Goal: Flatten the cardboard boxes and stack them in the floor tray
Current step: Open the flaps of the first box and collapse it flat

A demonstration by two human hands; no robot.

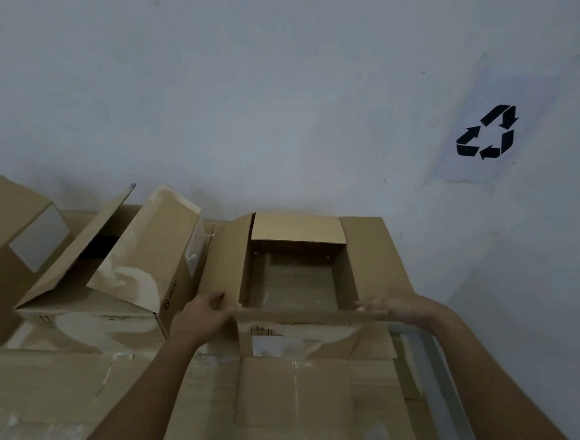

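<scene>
An open cardboard box (375, 260) stands upright against the wall at centre right, its flaps spread outward and its inside showing. My left hand (203, 311) grips the near flap (302, 315) at its left corner. My right hand (402, 308) holds the same flap at its right end, fingers stretched along its edge. The box rests on flattened cardboard sheets (269, 400) that cover the surface below. A grey metal rail (442, 378), possibly a tray rim, runs along the right side of the sheets.
Two more unflattened boxes stand to the left: one tilted with open flaps (149, 254), and one with a pale label (9, 245) at the far left. A recycling symbol (488, 132) is on the wall at right.
</scene>
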